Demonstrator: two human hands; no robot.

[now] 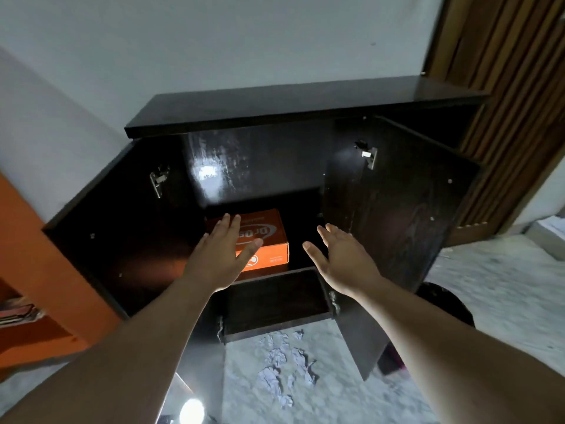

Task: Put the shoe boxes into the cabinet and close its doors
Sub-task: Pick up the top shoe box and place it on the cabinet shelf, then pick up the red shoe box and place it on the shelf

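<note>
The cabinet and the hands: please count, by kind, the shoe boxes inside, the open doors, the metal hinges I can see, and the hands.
Orange shoe box: 1
Open doors, left door and right door: 2
Metal hinges, left hinge and right hinge: 2
Hands, left hand and right hand: 2
Total: 7

An orange shoe box [263,240] sits inside the open cabinet [299,102]; left hand [221,252] and right hand [342,258] hover flat-fingered before it.

Orange shelf [27,240]; slatted wooden door [501,87].
</note>
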